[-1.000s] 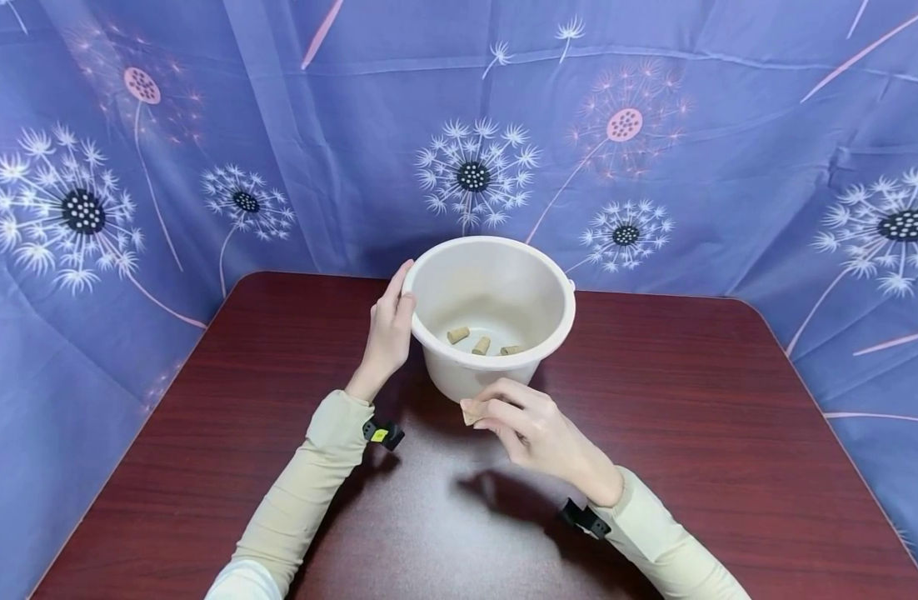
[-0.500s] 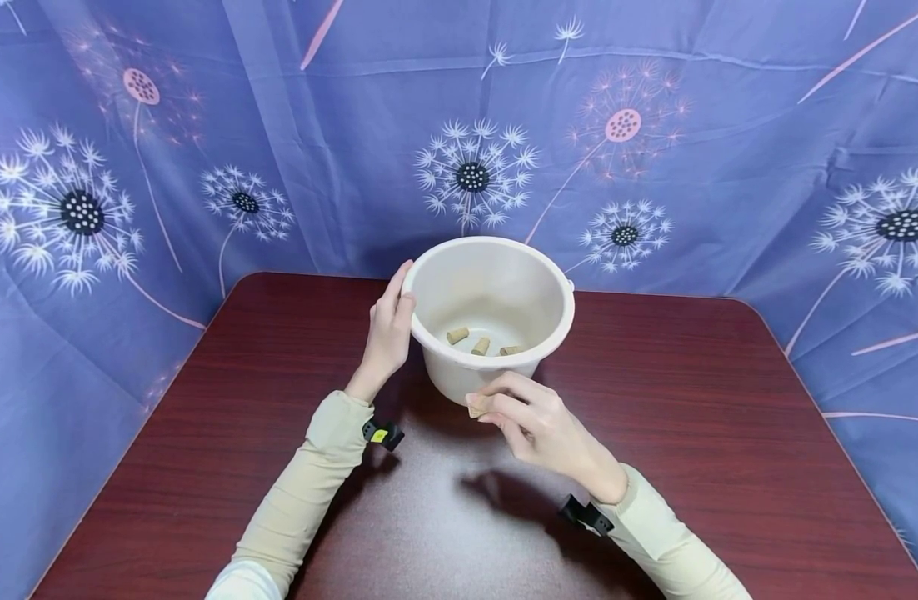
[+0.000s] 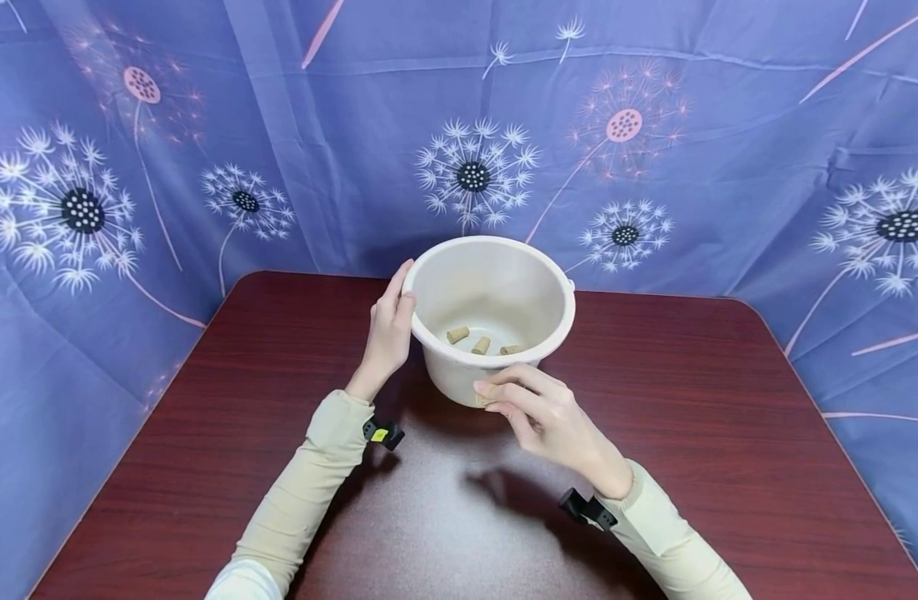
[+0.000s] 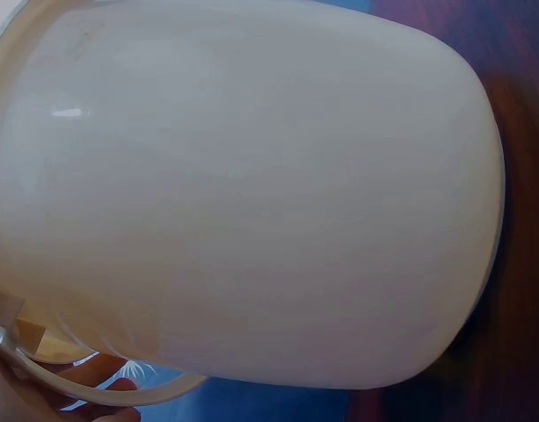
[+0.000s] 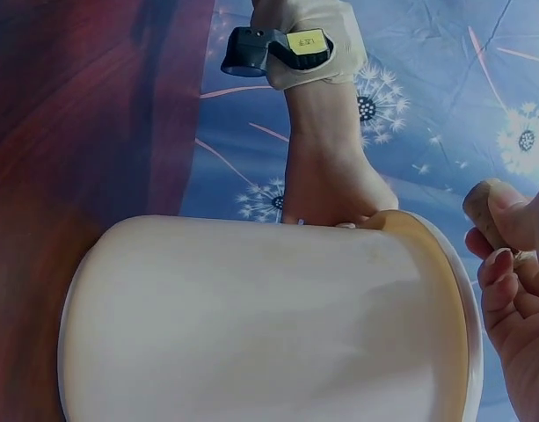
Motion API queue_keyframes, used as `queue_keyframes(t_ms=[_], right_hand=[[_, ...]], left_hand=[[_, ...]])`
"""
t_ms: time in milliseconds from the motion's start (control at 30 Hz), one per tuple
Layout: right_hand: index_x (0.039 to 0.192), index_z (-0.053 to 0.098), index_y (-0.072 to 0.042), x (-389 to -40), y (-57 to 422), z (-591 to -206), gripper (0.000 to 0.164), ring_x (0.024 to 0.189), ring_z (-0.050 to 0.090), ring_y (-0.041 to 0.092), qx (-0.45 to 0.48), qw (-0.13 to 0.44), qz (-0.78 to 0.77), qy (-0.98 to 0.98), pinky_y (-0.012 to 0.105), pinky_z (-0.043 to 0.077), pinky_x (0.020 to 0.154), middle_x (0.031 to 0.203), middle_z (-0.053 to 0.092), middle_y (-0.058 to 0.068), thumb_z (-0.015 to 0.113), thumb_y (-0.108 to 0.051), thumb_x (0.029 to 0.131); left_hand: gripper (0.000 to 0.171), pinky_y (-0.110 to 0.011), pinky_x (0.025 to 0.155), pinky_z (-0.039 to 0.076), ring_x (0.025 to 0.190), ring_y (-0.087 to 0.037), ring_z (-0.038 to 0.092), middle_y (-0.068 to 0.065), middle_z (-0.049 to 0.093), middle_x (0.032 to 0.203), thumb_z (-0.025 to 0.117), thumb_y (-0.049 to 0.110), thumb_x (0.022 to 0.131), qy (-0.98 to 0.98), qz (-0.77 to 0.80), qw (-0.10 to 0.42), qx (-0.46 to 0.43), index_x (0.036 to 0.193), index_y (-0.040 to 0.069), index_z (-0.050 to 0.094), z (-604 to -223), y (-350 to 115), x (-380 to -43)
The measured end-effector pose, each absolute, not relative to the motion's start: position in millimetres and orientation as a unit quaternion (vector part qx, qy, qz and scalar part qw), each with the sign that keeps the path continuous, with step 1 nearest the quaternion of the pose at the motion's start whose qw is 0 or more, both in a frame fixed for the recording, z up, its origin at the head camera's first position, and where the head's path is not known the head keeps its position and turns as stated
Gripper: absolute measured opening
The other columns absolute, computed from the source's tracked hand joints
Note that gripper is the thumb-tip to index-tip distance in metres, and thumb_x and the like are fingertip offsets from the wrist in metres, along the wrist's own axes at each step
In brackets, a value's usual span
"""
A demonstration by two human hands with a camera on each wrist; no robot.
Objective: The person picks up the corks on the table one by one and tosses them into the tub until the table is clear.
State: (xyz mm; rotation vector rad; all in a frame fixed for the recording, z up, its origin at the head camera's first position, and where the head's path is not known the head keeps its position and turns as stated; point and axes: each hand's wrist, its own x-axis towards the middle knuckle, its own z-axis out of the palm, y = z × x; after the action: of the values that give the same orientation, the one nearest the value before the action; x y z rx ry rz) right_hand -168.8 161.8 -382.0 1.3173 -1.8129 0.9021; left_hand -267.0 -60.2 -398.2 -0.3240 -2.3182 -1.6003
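Note:
A white bucket (image 3: 446, 377) stands tilted toward me on the table, with three corks lying in its bottom, among them a left cork (image 3: 457, 335) and a middle cork (image 3: 481, 345). My left hand (image 3: 386, 337) grips its left side, the thumb at the rim. In the left wrist view, fingers show behind the handle (image 4: 155, 394) of the bucket. My right hand (image 3: 545, 417) pinches another cork (image 5: 482, 214) between thumb and fingers, held up in front of the bucket's near side. Fingers mostly cover this cork in the head view.
A dark red-brown wooden table (image 3: 721, 400) lies beneath the bucket. Behind it and at both sides hangs a blue cloth (image 3: 331, 150) with a dandelion print. Each wrist wears a black strapped camera, such as the right camera (image 3: 579, 507).
My right hand has shifted slightly right and toward the bucket, carrying its cork, which is now more hidden. My left hand and the bucket have stayed in place.

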Motion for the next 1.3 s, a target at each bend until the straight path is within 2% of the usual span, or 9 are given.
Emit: queue_keyframes(t_ms=[733,1100,1300], right_hand=[[0.100,0.072,0.003,-173.0,164.0,-381.2,0.019,0.082,0.066,0.019,0.495,0.376,0.368,-0.691,0.017,0.052,0.075,0.092,0.068,0.012,0.057,-0.007,0.095],[0.099,0.072,0.002,-172.9,164.6,-381.7,0.019,0.086,0.065,0.021,0.496,0.370,0.365,-0.696,0.018,0.051,0.077,0.094,0.068,0.012,0.054,-0.006,0.095],[0.100,0.072,0.003,-173.5,165.1,-378.6,0.019,0.085,0.065,0.020,0.489,0.379,0.368,-0.694,0.019,0.050,0.074,0.092,0.068,0.011,0.055,-0.006,0.094]], left_hand=[[0.055,-0.045,0.104,0.043,0.130,-0.024,0.050,-0.007,0.046,0.149,0.033,0.023,0.095,-0.808,-0.558,0.152,-0.112,0.149,0.019,0.040,-397.7,-59.2,-267.2],[0.054,-0.045,0.104,0.044,0.130,-0.024,0.050,-0.007,0.045,0.150,0.033,0.023,0.095,-0.806,-0.560,0.154,-0.114,0.149,0.018,0.039,-399.5,-59.7,-266.9],[0.054,-0.045,0.103,0.044,0.130,-0.024,0.050,-0.007,0.045,0.150,0.033,0.023,0.095,-0.804,-0.562,0.155,-0.115,0.149,0.019,0.040,-398.8,-59.6,-266.6]])
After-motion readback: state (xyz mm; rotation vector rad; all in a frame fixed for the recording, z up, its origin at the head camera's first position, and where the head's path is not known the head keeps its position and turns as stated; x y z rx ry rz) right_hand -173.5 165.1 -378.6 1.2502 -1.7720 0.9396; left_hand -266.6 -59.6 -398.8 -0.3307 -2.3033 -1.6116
